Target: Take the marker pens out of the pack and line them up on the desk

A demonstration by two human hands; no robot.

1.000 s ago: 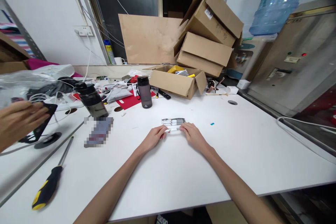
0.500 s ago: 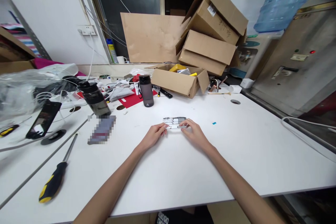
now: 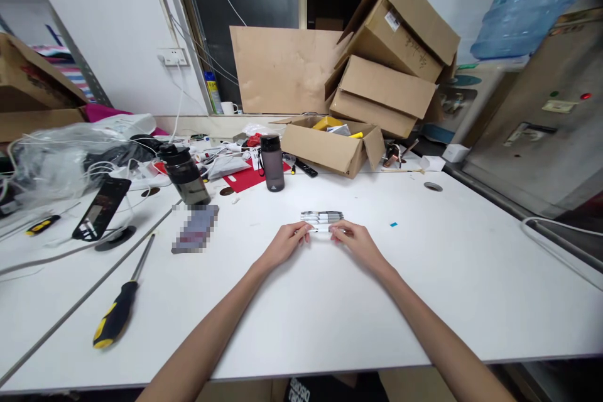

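Just beside the pen row (image 3: 322,216), my left hand (image 3: 286,242) and right hand (image 3: 360,244) pinch one white pen (image 3: 322,228) (an end each).

Even white light, rectangular glare in the dark window (image 3: 254,3), stretched edges

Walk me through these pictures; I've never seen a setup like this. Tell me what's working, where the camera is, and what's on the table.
No machine is working here: you see a person's bare left hand and right hand. The camera is worn on that person's head, looking forward and down. The fingertips hold a white pen near its two ends, and more pens lie side by side just beyond. On the white table are also a screwdriver, two dark bottles and an open cardboard box.
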